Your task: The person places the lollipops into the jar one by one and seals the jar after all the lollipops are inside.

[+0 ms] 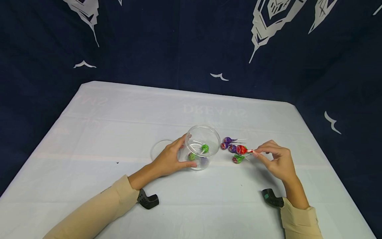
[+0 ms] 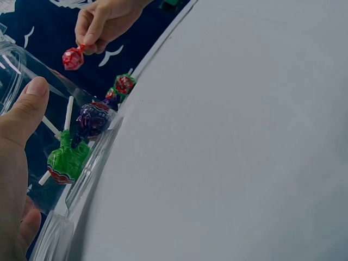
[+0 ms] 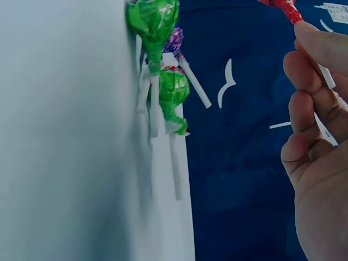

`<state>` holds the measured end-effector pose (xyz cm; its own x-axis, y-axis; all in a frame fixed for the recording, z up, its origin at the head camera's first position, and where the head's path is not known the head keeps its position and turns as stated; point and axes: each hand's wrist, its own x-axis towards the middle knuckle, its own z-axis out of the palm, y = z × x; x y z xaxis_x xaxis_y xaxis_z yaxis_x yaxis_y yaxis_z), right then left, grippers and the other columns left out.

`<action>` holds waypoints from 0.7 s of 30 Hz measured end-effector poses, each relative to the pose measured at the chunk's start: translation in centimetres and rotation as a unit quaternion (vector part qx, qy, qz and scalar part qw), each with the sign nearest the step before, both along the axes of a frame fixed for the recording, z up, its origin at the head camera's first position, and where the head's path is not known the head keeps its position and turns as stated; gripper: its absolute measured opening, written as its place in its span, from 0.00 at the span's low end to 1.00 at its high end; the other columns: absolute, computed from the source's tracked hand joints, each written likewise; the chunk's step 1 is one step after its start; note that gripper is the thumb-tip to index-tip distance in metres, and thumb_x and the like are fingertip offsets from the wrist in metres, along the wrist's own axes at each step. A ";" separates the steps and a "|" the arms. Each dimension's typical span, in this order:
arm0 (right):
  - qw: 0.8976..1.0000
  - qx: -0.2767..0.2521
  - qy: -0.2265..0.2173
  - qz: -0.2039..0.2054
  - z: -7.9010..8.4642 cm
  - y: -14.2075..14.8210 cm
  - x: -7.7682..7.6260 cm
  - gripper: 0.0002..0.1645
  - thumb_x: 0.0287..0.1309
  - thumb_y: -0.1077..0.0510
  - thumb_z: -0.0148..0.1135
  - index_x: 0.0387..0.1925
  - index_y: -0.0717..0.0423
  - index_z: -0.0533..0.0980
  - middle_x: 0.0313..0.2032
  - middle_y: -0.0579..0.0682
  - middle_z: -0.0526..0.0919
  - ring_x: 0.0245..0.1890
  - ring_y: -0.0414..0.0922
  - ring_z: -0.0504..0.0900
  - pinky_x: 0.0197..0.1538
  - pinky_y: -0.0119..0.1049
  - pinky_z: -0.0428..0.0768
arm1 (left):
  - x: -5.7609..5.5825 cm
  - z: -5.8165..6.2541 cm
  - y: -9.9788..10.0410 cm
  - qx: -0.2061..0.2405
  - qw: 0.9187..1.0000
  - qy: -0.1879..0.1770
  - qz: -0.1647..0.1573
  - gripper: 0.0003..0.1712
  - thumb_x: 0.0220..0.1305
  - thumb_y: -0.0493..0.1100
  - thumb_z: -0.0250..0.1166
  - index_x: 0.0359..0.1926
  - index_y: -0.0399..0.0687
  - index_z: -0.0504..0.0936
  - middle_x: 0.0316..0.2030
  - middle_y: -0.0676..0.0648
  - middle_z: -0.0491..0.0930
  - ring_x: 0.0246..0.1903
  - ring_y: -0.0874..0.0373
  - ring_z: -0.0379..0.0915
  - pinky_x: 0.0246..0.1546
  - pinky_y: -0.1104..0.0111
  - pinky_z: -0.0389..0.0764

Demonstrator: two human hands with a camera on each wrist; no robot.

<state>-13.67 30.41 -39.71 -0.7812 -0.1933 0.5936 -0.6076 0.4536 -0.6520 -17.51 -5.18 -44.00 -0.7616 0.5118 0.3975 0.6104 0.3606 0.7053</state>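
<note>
My left hand (image 1: 168, 160) grips a clear plastic jar (image 1: 215, 153) on the table, its thumb on the near side. The open mouth faces up. Inside lie a green lollipop (image 1: 205, 148), another greenish one (image 1: 191, 156) and a purple one (image 2: 93, 119). To the right of the jar, my right hand (image 1: 278, 161) pinches a red lollipop (image 1: 241, 149) by its stick, candy end pointing at the jar. The left wrist view shows this red lollipop raised off the table. Beneath and around it lie purple lollipops (image 1: 227, 140) and green-wrapped ones (image 1: 237, 159).
A thin transparent ring, perhaps a lid (image 1: 151, 152), lies left of the jar, partly behind my left hand. White cloth covers the table (image 1: 125, 132). A dark blue patterned curtain (image 1: 161, 43) hangs behind. Each wrist bears a black device (image 1: 149, 200).
</note>
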 end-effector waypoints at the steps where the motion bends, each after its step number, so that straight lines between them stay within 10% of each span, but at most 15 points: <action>1: 1.000 -0.005 0.004 0.004 0.2 -0.2 0.1 0.18 0.28 0.86 0.65 0.22 0.67 0.81 0.23 0.55 0.79 0.29 0.42 0.73 0.31 0.27 0.70 | 0.0 0.0 0.0 -0.001 1.000 0.000 0.001 0.59 0.42 0.63 0.71 0.70 0.51 0.50 0.57 0.45 0.69 0.50 0.56 0.70 0.51 0.65 0.72; 21: 0.999 -0.030 0.040 0.021 3.5 -2.7 0.5 0.15 0.28 0.89 0.60 0.21 0.74 0.78 0.21 0.60 0.77 0.29 0.44 0.73 0.35 0.26 0.74 | 0.0 0.0 -0.1 -0.003 1.000 -0.001 0.004 0.58 0.42 0.63 0.71 0.69 0.46 0.52 0.56 0.45 0.70 0.49 0.55 0.70 0.51 0.63 0.72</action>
<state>-13.12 27.73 -36.19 -0.7234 -0.1873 0.6646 -0.6759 0.3885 -0.6263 -17.52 -5.25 -44.00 -0.7666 0.5076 0.3934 0.6062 0.3699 0.7041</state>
